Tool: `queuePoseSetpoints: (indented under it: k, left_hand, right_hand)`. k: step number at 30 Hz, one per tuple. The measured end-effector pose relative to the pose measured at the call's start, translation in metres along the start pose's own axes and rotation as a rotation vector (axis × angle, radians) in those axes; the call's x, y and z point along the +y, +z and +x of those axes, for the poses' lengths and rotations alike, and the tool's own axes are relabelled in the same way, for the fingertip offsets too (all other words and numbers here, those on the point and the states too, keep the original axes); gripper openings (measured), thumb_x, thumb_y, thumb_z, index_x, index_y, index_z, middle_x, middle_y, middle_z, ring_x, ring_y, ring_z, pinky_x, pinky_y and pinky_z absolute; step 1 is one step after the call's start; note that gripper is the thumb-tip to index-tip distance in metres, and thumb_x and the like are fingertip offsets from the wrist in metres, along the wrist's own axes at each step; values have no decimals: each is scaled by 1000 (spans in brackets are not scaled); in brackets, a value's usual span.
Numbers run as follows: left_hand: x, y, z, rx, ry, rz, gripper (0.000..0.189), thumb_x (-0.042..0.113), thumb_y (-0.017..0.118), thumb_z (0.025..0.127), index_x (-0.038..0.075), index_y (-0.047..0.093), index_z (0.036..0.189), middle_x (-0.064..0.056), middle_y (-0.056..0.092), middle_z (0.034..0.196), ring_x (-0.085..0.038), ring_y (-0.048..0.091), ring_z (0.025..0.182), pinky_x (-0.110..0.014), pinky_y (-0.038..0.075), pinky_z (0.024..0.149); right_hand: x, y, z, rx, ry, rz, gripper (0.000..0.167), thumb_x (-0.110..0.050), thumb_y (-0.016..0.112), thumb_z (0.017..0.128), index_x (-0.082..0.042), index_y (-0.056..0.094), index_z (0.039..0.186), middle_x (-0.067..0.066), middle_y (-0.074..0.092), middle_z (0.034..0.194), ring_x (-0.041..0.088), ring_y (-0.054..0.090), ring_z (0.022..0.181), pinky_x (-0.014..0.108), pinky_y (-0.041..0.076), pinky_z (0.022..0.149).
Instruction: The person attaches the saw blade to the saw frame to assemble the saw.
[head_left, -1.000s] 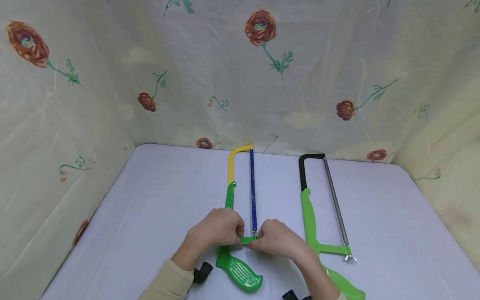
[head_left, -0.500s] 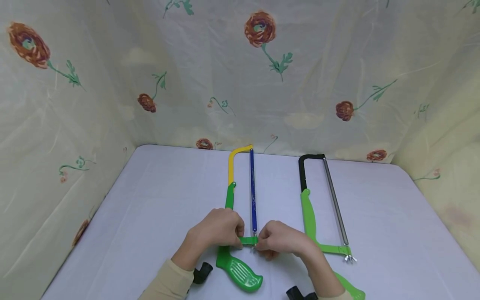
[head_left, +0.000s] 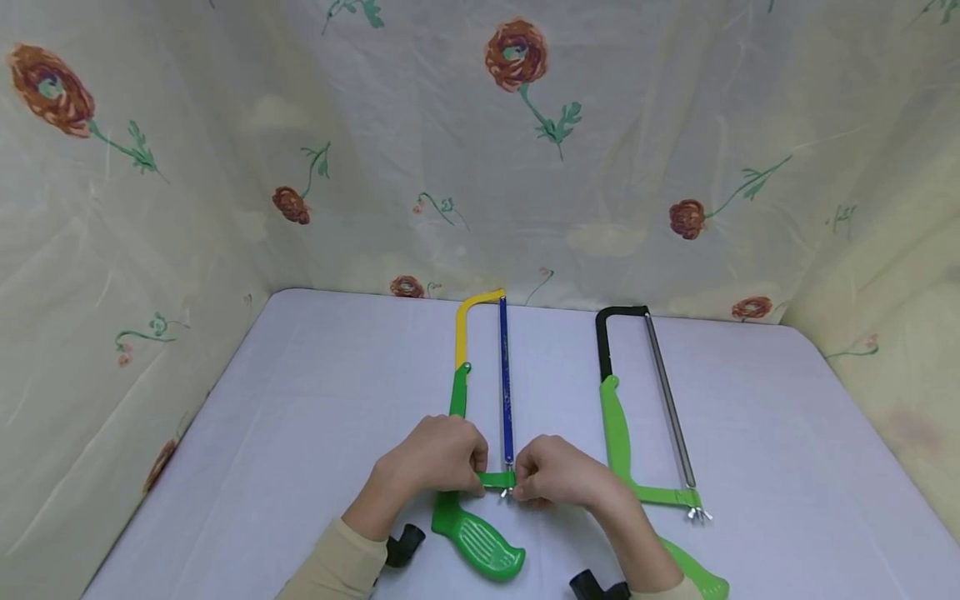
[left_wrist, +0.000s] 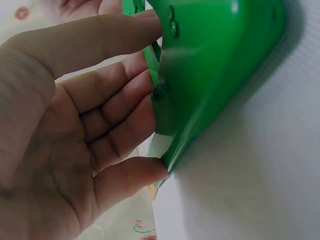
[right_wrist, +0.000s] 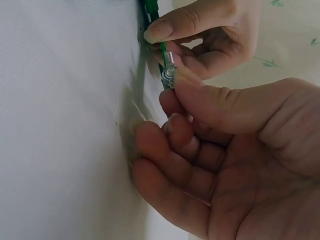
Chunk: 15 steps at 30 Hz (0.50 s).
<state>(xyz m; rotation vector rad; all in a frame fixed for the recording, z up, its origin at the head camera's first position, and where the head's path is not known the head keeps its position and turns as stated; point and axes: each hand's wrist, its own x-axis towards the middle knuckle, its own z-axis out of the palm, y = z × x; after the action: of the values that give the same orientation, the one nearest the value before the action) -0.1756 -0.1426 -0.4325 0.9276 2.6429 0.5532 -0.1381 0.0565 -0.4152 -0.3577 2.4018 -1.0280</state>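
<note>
A green hacksaw with a yellow front frame [head_left: 461,333] and a blue blade [head_left: 506,375] lies on the table, its green handle [head_left: 483,546] toward me. My left hand [head_left: 442,454] grips its green frame around the joint with the short crossbar [head_left: 497,480]. At the crossbar's right end is a small metal wing nut [right_wrist: 169,72]. My right hand [head_left: 562,475] pinches this wing nut between thumb and index finger; in the right wrist view its other fingers curl near the tabletop. The left wrist view shows the left fingers around the green frame [left_wrist: 215,65].
A second hacksaw, light green [head_left: 617,425] with a black front [head_left: 604,342] and grey blade [head_left: 671,400], lies to the right, partly behind my right forearm. Black fittings [head_left: 405,546] show by both wrists. Flower-patterned cloth [head_left: 450,150] rises around the table.
My right hand has shifted slightly right from the crossbar's end, dipping and rising again, and the wing nut has come into sight. The left hand and the hacksaw have stayed put.
</note>
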Motion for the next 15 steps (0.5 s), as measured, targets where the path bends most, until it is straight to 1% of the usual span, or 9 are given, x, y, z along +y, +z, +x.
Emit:
queuePoseSetpoints:
  k: [3, 8, 13, 15]
  left_hand:
    - [-1, 0, 0, 1, -4, 2, 22, 28, 85, 74, 26, 65, 66, 14, 54, 56, -2, 48, 55, -19, 40, 52]
    - [-1, -1, 0, -8, -13, -14, 20, 29, 85, 74, 26, 66, 68, 15, 56, 58, -2, 48, 55, -20, 39, 53]
    - [0, -2, -1, -13, -21, -14, 20, 30, 85, 74, 26, 67, 69, 15, 57, 59, -2, 49, 56, -20, 40, 54]
    - [0, -3, -1, -17, -25, -14, 19, 29, 85, 74, 26, 67, 69, 15, 57, 59, -3, 49, 55, -20, 40, 54]
  right_hand:
    - [-2, 0, 1, 16, -8, -34, 19, -4, 75, 80, -5, 62, 66, 1, 56, 60, 13, 48, 57, 27, 40, 55]
    - [-6, 4, 2, 40, -29, -127, 32, -12, 79, 79, -11, 53, 60, -5, 46, 56, 11, 43, 56, 23, 34, 53]
    - [-12, 11, 2, 91, 34, -224, 42, -24, 82, 79, -17, 48, 55, -7, 39, 51, 9, 38, 52, 23, 29, 50]
    - [-13, 13, 2, 107, 57, -235, 45, -27, 82, 78, -17, 46, 54, -7, 36, 50, 9, 36, 51, 24, 28, 49]
